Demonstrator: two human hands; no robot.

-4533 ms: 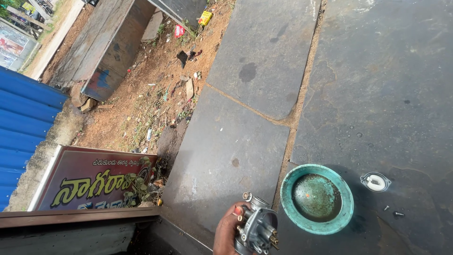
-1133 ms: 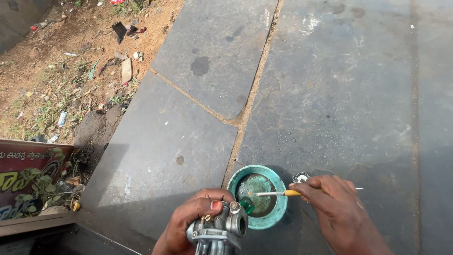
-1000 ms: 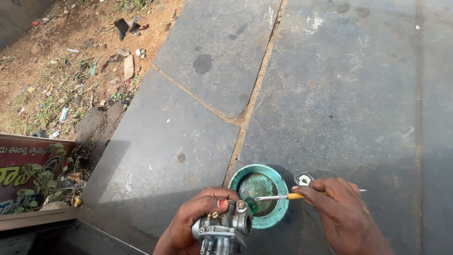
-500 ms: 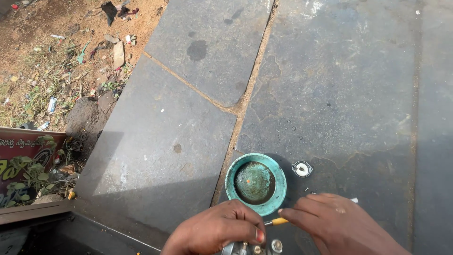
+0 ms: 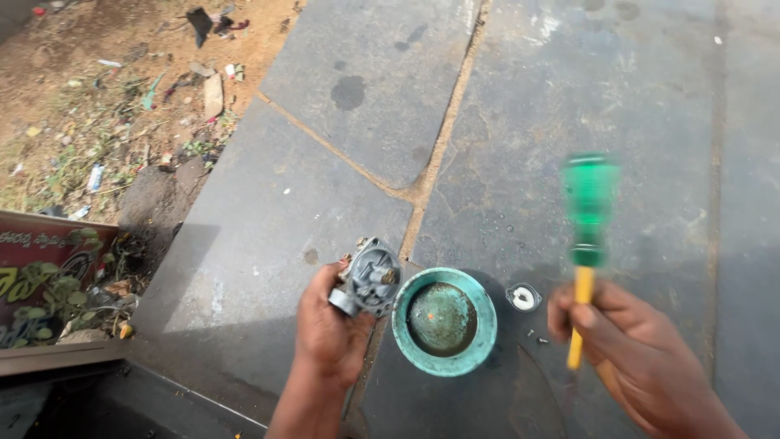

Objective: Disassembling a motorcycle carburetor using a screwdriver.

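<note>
Gripping the small grey metal carburettor body [image 5: 367, 279] in your left hand [image 5: 329, 337], you have your fingers wrapped round its lower side and your thumb up along its near edge, so the open, round face with its little brass fitting tilts up toward you, presumably so you can see into it. It sits just above your fingertips and just left of the teal bowl [image 5: 444, 320], clear of the stone.

Your right hand [image 5: 630, 341] is closed round the yellow shaft of a screwdriver [image 5: 585, 244]. The green handle stands above your knuckles, blurred by motion, and the shaft runs down between your fingers; where the tip ends I cannot tell. Held mid-shaft like this, the tool looks poised rather than set for turning.

The bowl rests on the grey stone slab [image 5: 268, 228] between your two hands, its inside rusty and stained, well placed to catch whatever comes off the part. Just beyond your right fingertips, beside the bowl's rim, lies a small white ring-shaped piece [image 5: 523, 297], with a few tiny specks near it, maybe screws, too small to be sure.
</note>
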